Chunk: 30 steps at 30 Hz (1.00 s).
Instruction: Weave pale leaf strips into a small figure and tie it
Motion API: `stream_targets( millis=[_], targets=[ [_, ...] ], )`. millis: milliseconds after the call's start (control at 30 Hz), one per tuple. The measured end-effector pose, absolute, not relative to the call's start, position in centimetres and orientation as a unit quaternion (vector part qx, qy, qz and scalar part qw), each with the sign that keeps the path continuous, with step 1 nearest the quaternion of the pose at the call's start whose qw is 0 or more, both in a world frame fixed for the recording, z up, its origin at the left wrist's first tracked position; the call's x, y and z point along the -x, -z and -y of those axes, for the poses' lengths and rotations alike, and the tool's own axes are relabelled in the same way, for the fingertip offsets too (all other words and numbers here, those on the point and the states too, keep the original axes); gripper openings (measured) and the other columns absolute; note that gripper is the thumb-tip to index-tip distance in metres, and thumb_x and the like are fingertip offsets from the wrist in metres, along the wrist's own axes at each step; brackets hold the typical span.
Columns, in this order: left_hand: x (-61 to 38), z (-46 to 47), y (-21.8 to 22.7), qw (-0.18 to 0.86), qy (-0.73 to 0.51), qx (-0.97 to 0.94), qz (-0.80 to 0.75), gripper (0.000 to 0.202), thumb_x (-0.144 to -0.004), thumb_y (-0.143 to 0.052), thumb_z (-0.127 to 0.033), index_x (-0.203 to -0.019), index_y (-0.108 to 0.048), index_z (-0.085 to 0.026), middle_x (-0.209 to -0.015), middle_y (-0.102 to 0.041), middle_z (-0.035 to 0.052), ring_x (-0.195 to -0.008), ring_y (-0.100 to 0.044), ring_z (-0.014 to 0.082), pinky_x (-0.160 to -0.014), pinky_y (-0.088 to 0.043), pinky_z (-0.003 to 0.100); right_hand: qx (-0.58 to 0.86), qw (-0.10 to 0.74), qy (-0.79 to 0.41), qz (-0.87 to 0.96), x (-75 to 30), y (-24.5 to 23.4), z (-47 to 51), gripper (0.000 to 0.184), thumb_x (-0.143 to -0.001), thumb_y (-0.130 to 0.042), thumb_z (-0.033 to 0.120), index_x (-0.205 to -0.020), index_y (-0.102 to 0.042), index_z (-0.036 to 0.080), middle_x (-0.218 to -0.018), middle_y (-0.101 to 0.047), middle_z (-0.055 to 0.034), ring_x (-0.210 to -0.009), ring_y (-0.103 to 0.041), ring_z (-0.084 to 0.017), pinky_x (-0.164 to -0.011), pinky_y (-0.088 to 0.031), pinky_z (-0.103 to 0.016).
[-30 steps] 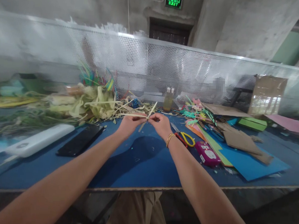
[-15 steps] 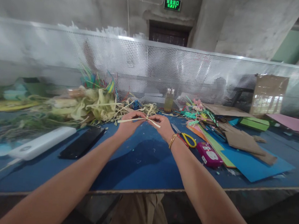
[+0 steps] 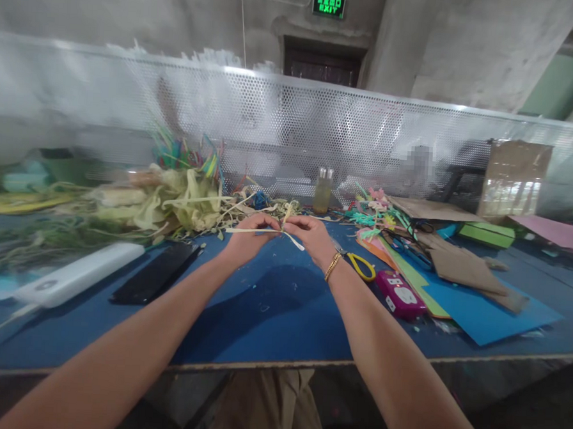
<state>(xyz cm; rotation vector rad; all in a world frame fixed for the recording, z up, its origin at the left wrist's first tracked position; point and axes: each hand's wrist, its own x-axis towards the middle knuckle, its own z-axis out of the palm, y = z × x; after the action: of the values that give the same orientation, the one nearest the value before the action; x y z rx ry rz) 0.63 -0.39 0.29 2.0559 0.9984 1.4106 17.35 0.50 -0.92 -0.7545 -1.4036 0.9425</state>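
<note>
Above the middle of the blue table (image 3: 280, 329), my two hands meet over pale, straw-coloured strips (image 3: 254, 230), probably dried husk. My left hand (image 3: 252, 237) is closed in a pinch on them, one strip's end sticking out to the left across its fingers. My right hand (image 3: 310, 235), with a gold bracelet at the wrist, pinches the same strips where they cross. One tail hangs down beneath its fingers and a short bit stands up between the hands. Fingertips partly hide the crossing.
Left lie a black phone (image 3: 156, 275), a white power strip (image 3: 84, 273) and a heap of pale husks (image 3: 191, 200). Right are yellow-handled scissors (image 3: 362, 268), a magenta box (image 3: 400, 295), blue paper (image 3: 490, 318) and cardboard (image 3: 466, 269). A bottle (image 3: 323, 191) stands before the perforated screen (image 3: 358, 128).
My right hand has shifted its fingers slightly at the crossing, and the strip's tail beneath it now droops more steeply. My left hand stays almost in place.
</note>
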Motion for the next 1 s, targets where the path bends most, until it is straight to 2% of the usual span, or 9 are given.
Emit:
stream_targets(
  millis=[233, 333, 500, 667, 1000],
  targets=[
    [-0.7, 0.2, 0.1, 0.231, -0.521, -0.757, -0.319, 0.02, -0.068, -0.073, -0.03, -0.083, -0.064, -0.02, -0.088, -0.063, 0.0034, -0.088, -0.058, 0.0185, -0.086, -0.046, 0.034, 0.341, 0.593, -0.379, 0.623, -17.1, 0.8, -0.2, 0.021, -0.064, -0.072, 0.038, -0.067, -0.062, 0.019, -0.064, -0.057, 0.0026, -0.06, -0.047, -0.011, -0.062, -0.041, -0.026],
    [-0.9, 0.3, 0.3, 0.239, -0.528, -0.747, -0.326, 0.017, -0.071, -0.071, -0.031, -0.081, -0.065, -0.019, -0.085, -0.062, 0.0032, -0.083, -0.058, 0.0172, -0.082, -0.046, 0.033, 0.333, 0.594, -0.39, 0.62, -16.9, 1.0, -0.1, 0.021, -0.066, -0.07, 0.038, -0.067, -0.061, 0.019, -0.062, -0.054, 0.0032, -0.059, -0.045, -0.01, -0.061, -0.038, -0.026],
    [-0.8, 0.1, 0.6, 0.301, -0.527, -0.727, -0.321, 0.014, -0.074, -0.069, -0.031, -0.081, -0.068, -0.019, -0.083, -0.064, 0.0028, -0.077, -0.057, 0.0156, -0.077, -0.046, 0.031, 0.35, 0.629, -0.382, 0.579, -16.8, 0.9, -0.2, 0.023, -0.066, -0.066, 0.04, -0.065, -0.056, 0.02, -0.064, -0.054, 0.0032, -0.065, -0.049, -0.012, -0.066, -0.04, -0.027],
    [-0.7, 0.2, 0.5, 0.33, -0.504, -0.733, -0.315, 0.014, -0.072, -0.07, -0.031, -0.078, -0.068, -0.019, -0.077, -0.063, 0.0019, -0.073, -0.055, 0.015, -0.073, -0.045, 0.03, 0.323, 0.679, -0.416, 0.512, -16.7, 1.0, -0.7, 0.022, -0.063, -0.07, 0.037, -0.069, -0.059, 0.019, -0.066, -0.056, 0.003, -0.067, -0.051, -0.012, -0.071, -0.042, -0.028],
    [-0.7, 0.2, 0.8, 0.392, -0.449, -0.745, -0.301, 0.017, -0.07, -0.073, -0.031, -0.077, -0.067, -0.017, -0.08, -0.066, 0.0025, -0.076, -0.058, 0.0156, -0.073, -0.044, 0.03, 0.284, 0.729, -0.477, 0.401, -17.3, 0.6, -1.0, 0.019, -0.062, -0.074, 0.031, -0.065, -0.06, 0.018, -0.069, -0.062, 0.0022, -0.059, -0.049, -0.007, -0.059, -0.041, -0.022]
  ],
)
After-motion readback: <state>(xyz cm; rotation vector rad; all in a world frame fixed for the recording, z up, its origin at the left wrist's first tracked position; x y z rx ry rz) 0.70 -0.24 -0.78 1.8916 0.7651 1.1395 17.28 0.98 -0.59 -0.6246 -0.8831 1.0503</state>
